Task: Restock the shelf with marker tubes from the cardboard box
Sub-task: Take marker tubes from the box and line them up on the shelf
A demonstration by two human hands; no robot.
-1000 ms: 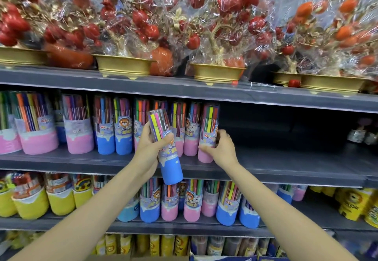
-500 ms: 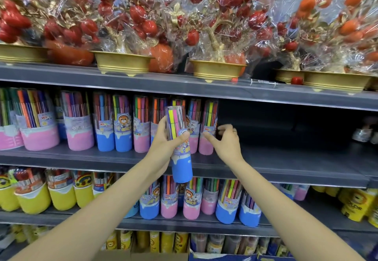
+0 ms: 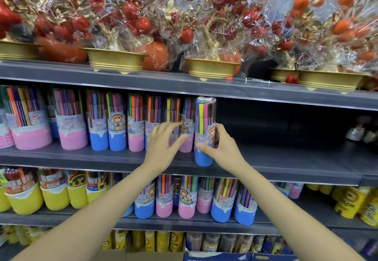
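A clear marker tube (image 3: 205, 117) with a blue base stands upright on the grey middle shelf (image 3: 286, 159), at the right end of a row of pink- and blue-based marker tubes (image 3: 116, 123). My right hand (image 3: 224, 148) grips this tube low down, thumb on its left side and fingers round its right. Just to the left, my left hand (image 3: 163, 144) hovers with fingers spread in front of the pink-based tubes and holds nothing. A strip of the cardboard box (image 3: 141, 256) shows at the bottom edge.
To the right of the placed tube the middle shelf runs bare and dark. Wrapped ornamental fruit trees in gold pots (image 3: 116, 60) fill the shelf above. More marker tubes (image 3: 185, 197) and yellow tubs (image 3: 25, 197) line the shelf below.
The blue-based tube went from my left hand to my right, moved right and now stands upright at the end of the row. My left hand has let go and spread its fingers.
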